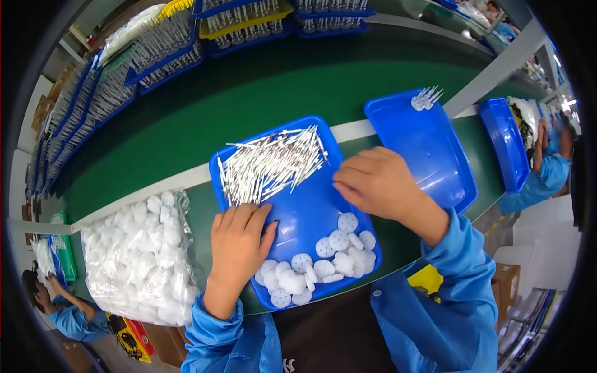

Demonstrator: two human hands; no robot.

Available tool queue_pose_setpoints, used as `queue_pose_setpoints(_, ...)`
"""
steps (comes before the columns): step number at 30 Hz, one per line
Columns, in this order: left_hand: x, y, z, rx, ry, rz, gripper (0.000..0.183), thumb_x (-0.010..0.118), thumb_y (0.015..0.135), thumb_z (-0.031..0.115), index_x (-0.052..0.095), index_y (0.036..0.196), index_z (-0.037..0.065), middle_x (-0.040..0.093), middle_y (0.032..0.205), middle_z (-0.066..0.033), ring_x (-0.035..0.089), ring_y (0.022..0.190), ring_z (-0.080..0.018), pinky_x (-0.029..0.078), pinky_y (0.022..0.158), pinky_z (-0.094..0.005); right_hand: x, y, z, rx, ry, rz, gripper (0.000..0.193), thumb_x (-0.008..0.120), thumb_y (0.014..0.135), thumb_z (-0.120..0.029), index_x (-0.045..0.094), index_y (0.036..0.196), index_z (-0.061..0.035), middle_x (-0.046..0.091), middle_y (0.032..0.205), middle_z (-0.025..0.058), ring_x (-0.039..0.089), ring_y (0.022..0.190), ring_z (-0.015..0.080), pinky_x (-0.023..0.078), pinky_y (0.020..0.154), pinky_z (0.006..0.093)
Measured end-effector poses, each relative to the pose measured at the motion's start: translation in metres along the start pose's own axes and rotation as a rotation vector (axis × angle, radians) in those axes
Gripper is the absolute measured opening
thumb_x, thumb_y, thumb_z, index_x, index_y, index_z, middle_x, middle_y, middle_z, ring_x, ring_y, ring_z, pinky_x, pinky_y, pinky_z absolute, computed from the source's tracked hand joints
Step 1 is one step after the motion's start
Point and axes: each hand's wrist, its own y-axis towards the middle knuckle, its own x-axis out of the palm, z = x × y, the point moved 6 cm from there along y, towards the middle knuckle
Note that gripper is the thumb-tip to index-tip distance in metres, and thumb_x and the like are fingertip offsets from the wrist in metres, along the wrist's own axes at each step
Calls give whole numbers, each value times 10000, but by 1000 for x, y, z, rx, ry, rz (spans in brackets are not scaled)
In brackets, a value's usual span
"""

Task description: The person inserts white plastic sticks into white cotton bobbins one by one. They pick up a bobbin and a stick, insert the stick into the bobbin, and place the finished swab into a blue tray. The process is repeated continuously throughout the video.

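A blue tray [298, 214] lies in front of me. Its far half holds a heap of thin white sticks [267, 165], some with dark ends. Along its near side are several round white discs [323, 269] with small holes. My left hand [239, 242] rests at the tray's left side, fingertips at the lower edge of the stick heap, thumb held apart; nothing shows in it. Over the tray's right edge, my right hand [379, 180] is closed with thumb and fingers bent together. Whatever those fingers hold, if anything, is hidden.
At right, a second blue tray [429, 161] carries a small cluster of assembled stick pieces [426, 98]. A clear bag of white discs [140, 255] lies left. Stacked trays of stick pieces [168, 46] line the green work surface's [373, 68] far side. Other people sit at both sides.
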Motion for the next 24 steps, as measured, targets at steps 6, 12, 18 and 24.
queue_pose_setpoints(6, -13, -24, 28, 100, -300, -342, 347, 792, 924, 218, 774, 1251, 103, 728, 1170, -84, 691, 1105, -321, 521, 970, -430, 63, 26, -15, -96, -267, -178, 110, 680, 867, -173, 712, 958, -119, 707, 902, 25, 717, 912, 215, 539, 845, 372)
queue_pose_setpoints(12, -18, -29, 43, 174, -356, -438, 441, 810, 921, 260, 752, 1343, 147, 706, 1260, -51, 663, 1114, -291, 522, 946, -420, 44, 28, -20, -75, -168, -59, 194, 753, 799, -167, 693, 975, -113, 717, 959, 39, 718, 911, 228, 533, 809, 370)
queue_pose_setpoints(18, -20, -31, 46, 234, -500, -326, 397, 887, 848, 326, 817, 1218, 202, 710, 1238, 21, 666, 1118, -238, 530, 901, -384, 38, 2, -15, 409, 636, 143, 136, 823, 863, -96, 712, 942, -90, 709, 885, 55, 718, 802, 199, 582, 718, 341)
queue_pose_setpoints(24, -2, -52, 40, 272, -568, -345, 357, 876, 857, 284, 827, 1207, 239, 731, 1219, 31, 705, 1083, -209, 546, 912, -358, 50, -7, 0, 484, 889, 204, 149, 818, 904, -120, 739, 1030, -104, 778, 994, 62, 788, 916, 217, 623, 804, 346)
